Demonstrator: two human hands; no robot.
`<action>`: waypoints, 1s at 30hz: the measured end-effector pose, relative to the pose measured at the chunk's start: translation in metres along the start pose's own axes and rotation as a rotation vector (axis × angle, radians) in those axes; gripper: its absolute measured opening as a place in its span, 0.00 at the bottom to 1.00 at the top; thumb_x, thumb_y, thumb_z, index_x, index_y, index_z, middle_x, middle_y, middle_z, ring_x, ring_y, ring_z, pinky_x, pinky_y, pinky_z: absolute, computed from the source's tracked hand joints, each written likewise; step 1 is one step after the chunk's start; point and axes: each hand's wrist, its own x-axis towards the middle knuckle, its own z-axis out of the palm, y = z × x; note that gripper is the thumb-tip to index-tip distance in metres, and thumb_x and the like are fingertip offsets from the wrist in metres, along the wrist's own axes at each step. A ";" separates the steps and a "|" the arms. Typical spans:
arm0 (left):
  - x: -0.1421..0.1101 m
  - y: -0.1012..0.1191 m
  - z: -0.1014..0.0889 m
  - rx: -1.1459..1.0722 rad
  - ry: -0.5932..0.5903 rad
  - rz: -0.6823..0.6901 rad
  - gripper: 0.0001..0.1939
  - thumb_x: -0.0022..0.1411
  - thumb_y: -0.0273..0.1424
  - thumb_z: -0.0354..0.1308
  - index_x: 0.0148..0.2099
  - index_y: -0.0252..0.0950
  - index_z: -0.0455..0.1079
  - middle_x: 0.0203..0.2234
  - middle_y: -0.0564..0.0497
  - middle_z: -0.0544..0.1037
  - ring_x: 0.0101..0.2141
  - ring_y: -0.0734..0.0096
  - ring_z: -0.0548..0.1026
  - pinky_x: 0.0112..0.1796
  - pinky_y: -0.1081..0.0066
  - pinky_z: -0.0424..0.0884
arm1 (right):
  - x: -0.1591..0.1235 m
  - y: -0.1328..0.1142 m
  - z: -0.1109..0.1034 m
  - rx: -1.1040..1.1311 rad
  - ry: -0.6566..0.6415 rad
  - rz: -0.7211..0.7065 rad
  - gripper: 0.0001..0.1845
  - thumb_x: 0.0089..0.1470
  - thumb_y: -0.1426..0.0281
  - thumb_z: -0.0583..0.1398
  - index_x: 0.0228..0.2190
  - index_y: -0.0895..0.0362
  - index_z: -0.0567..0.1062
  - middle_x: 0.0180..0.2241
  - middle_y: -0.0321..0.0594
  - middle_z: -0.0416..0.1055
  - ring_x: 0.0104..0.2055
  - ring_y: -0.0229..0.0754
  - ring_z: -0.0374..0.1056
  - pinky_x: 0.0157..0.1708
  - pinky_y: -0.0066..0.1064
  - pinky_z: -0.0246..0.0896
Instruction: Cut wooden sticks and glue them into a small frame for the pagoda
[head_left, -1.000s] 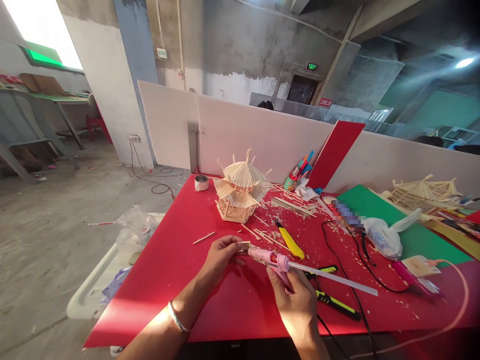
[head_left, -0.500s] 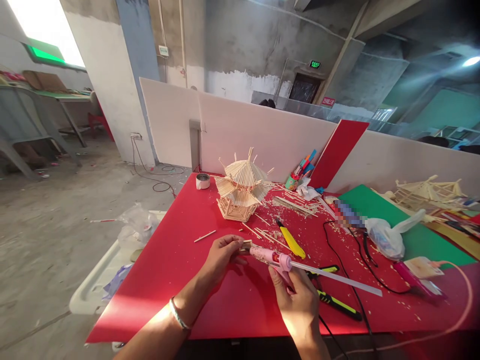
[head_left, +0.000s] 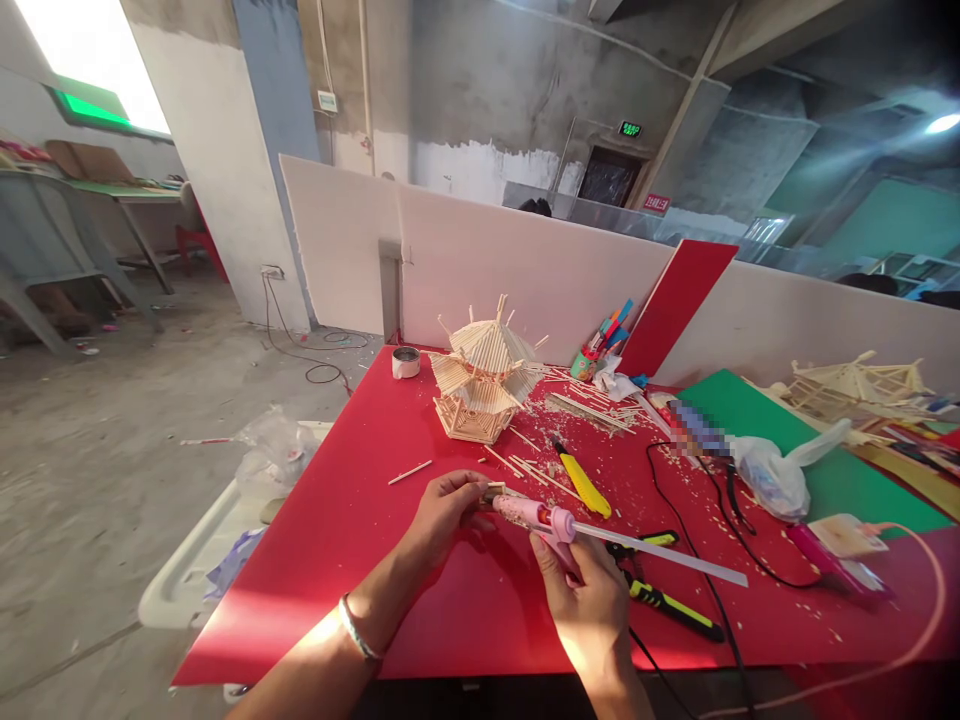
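My right hand (head_left: 589,595) is closed round the handle of a pink hot glue gun (head_left: 525,512), which points left. A long clear glue stick (head_left: 667,553) sticks out of its back end. My left hand (head_left: 450,510) pinches a small piece made of wooden sticks (head_left: 493,489), and the gun's nozzle is up against it; whether they touch I cannot tell. Beyond my hands a pagoda model (head_left: 487,375) of thin wooden sticks stands upright on the red tabletop (head_left: 337,560).
A yellow utility knife (head_left: 583,483) lies among loose sticks and shavings. Black and yellow pliers (head_left: 675,605) lie beside my right hand, with cables (head_left: 697,560) further right. At the back stand a tape roll (head_left: 406,362) and a pen holder (head_left: 583,364). A white partition (head_left: 510,250) closes the far side.
My right hand and the glue gun have shifted slightly left, bringing the nozzle further over the stick piece. My left hand has stayed nearly still.
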 end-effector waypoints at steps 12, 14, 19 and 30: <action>0.001 0.001 0.001 -0.037 0.021 0.016 0.12 0.49 0.33 0.67 0.32 0.32 0.70 0.26 0.46 0.81 0.21 0.71 0.77 0.21 0.75 0.74 | 0.003 -0.011 0.000 0.024 0.041 0.042 0.18 0.59 0.57 0.60 0.37 0.59 0.81 0.35 0.48 0.81 0.35 0.47 0.77 0.35 0.31 0.72; 0.001 0.002 0.001 -0.046 0.032 0.014 0.11 0.49 0.32 0.67 0.32 0.32 0.70 0.28 0.45 0.82 0.22 0.70 0.78 0.21 0.75 0.74 | 0.003 -0.008 0.000 0.015 0.044 0.024 0.18 0.59 0.57 0.60 0.38 0.59 0.81 0.37 0.49 0.80 0.36 0.47 0.78 0.37 0.32 0.72; 0.001 0.001 0.000 -0.028 0.044 0.005 0.11 0.51 0.32 0.66 0.33 0.33 0.69 0.30 0.42 0.82 0.21 0.68 0.78 0.17 0.76 0.71 | 0.003 -0.003 -0.003 -0.016 0.064 0.014 0.18 0.59 0.57 0.61 0.39 0.58 0.80 0.35 0.47 0.80 0.35 0.46 0.77 0.37 0.32 0.71; 0.006 -0.006 -0.005 0.034 0.014 0.007 0.17 0.51 0.40 0.65 0.36 0.33 0.67 0.24 0.44 0.81 0.15 0.67 0.75 0.12 0.76 0.65 | 0.010 -0.006 -0.014 -0.108 0.137 -0.076 0.19 0.61 0.57 0.59 0.36 0.60 0.80 0.31 0.47 0.80 0.30 0.43 0.76 0.33 0.29 0.69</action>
